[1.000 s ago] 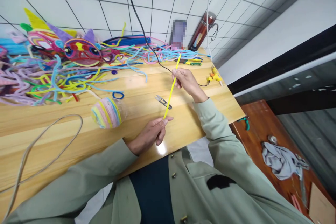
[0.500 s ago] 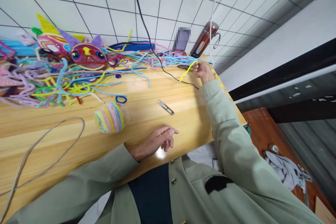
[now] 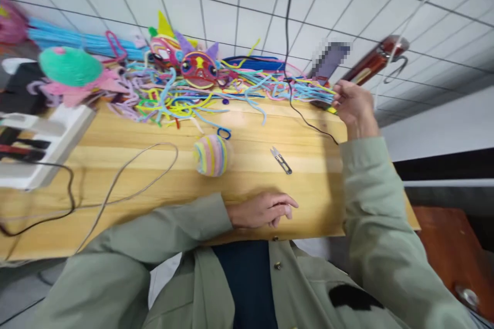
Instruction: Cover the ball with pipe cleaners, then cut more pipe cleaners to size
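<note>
My right hand (image 3: 353, 105) reaches to the far right of the wooden table (image 3: 154, 175), its fingers curled at the end of a tangle of light-blue pipe cleaners (image 3: 304, 91), with a yellow tip showing under the fingers. My left hand (image 3: 266, 209) rests on the table's near edge, fingers loosely stretched, holding nothing. Small snips (image 3: 281, 160) lie between the hands. A striped pastel ball (image 3: 211, 155) of pipe cleaners sits left of the snips.
A heap of coloured pipe cleaners (image 3: 173, 97) and a mask-like figure (image 3: 198, 68) line the back edge. A white power strip (image 3: 34, 144) is at the left, a grey cord (image 3: 131, 180) loops over the table, a black cable (image 3: 309, 123) hangs down, and a red-brown bottle (image 3: 376, 61) leans at the back right.
My left hand let go of the yellow pipe cleaner and settled on the table edge. My right hand carried it away to the blue tangle at the back right. The view swung left.
</note>
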Demonstrator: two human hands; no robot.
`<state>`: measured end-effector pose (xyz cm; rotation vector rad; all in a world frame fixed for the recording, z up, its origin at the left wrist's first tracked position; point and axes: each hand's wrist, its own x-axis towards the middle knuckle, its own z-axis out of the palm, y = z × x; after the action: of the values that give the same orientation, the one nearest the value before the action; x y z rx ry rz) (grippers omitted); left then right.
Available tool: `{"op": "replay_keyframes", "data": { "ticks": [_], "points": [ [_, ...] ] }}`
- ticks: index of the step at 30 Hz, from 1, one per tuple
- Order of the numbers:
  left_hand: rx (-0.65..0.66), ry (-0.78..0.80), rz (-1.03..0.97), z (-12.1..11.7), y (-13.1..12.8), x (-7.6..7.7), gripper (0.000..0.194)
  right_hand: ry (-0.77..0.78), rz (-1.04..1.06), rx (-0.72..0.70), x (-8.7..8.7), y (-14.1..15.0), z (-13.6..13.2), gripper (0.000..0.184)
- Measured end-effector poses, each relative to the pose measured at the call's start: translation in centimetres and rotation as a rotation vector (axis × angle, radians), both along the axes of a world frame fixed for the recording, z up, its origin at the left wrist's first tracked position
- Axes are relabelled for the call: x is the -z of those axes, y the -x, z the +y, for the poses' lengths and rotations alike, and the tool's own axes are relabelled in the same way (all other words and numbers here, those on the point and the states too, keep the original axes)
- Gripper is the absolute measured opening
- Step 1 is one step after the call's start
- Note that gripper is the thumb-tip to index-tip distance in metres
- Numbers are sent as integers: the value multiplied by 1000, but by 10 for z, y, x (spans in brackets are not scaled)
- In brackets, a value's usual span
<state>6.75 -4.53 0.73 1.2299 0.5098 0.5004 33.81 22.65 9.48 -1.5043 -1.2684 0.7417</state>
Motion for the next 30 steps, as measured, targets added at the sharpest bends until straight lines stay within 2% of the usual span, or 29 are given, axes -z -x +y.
{"op": "replay_keyframes", "data": {
  "ticks": [2, 4, 7, 9, 11, 12, 14, 15, 17, 19, 21, 23, 25, 27, 29, 30],
  "points": [
    [-14, -40, 20, -2, 0, -3, 27, 46, 276, 23, -4, 23, -18, 38],
    [-18, -88, 18, -5, 2, -18, 29, 49, 317, -111, -4, 50, -43, 32],
    [5, -169, -26, -11, 14, -64, 28, 39, 185, -442, 3, 94, -81, 5],
    [-31, -237, -25, -10, 31, -103, 24, 32, 1, -584, 9, 119, -96, 12],
    [-207, -283, 58, -1, 57, -137, 12, 4, -201, -652, 14, 138, -99, 16],
    [-360, -307, 145, 7, 74, -150, 10, -16, -296, -670, 16, 144, -97, 18],
    [-793, -445, 372, 32, 113, -161, 10, -46, -462, -694, 18, 153, -90, 18],
    [-936, -563, 515, 47, 135, -160, 10, -50, -526, -706, 19, 156, -85, 18],
    [-1098, -777, 804, 79, 182, -149, 20, -36, -620, -736, 21, 161, -78, 18],
    [-1187, -738, 1054, 108, 224, -130, 20, -5, -690, -754, 23, 166, -74, 20],
    [-1168, -669, 1222, 130, 252, -109, 24, 44, -786, -716, 25, 169, -71, 23],
    [-1090, -646, 1233, 145, 263, -91, 34, 107, -899, -621, 28, 173, -67, 27],
    [-1064, -630, 1195, 155, 262, -77, 39, 161, -984, -533, 31, 176, -59, 33],
    [-1088, -603, 1158, 161, 257, -70, 27, 188, -1023, -477, 36, 180, -48, 39],
    [-1115, -580, 1120, 165, 254, -68, 13, 189, -1034, -443, 44, 186, -37, 41],
    [-1134, -574, 1103, 166, 254, -69, 14, 178, -1036, -430, 48, 190, -31, 42]
  ]
}}
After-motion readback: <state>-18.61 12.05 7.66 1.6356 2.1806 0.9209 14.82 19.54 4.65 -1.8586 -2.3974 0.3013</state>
